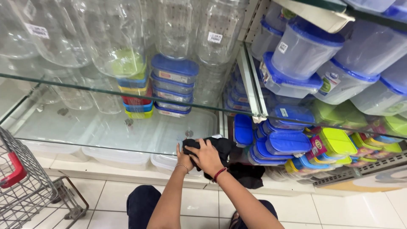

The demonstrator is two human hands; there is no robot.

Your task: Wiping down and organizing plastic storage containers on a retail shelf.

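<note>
Place: a shop aisle with glass shelves [127, 95] full of plastic food boxes and clear jars; the person crouches on the tiled floor [347, 212] in front of the lowest shelf.
Right hand [207, 157]: closed over a black cloth [222, 146]; the fingers curl around its upper fold and press it down.
Left hand [183, 153]: mostly hidden behind the right one; the fingertips touch the left end of the cloth. Whether it grips or only steadies, one cannot tell.
Cloth: dark and bunched, lying on a clear lid of the flat boxes [169, 161] at the bottom shelf, just beside the blue-lidded boxes [280, 142]. A part hangs down toward the floor.
Step in hand: it looks like wiping the low shelf items, with both hands together on the cloth.
Next move: probably it calls for a firm hold on the cloth and a sweep along the clear lid, keeping away from the stacked blue boxes so they do not slide.
Nearby: a wire shopping cart [25, 186] with a red handle stands at the left, well apart from the hands.
</note>
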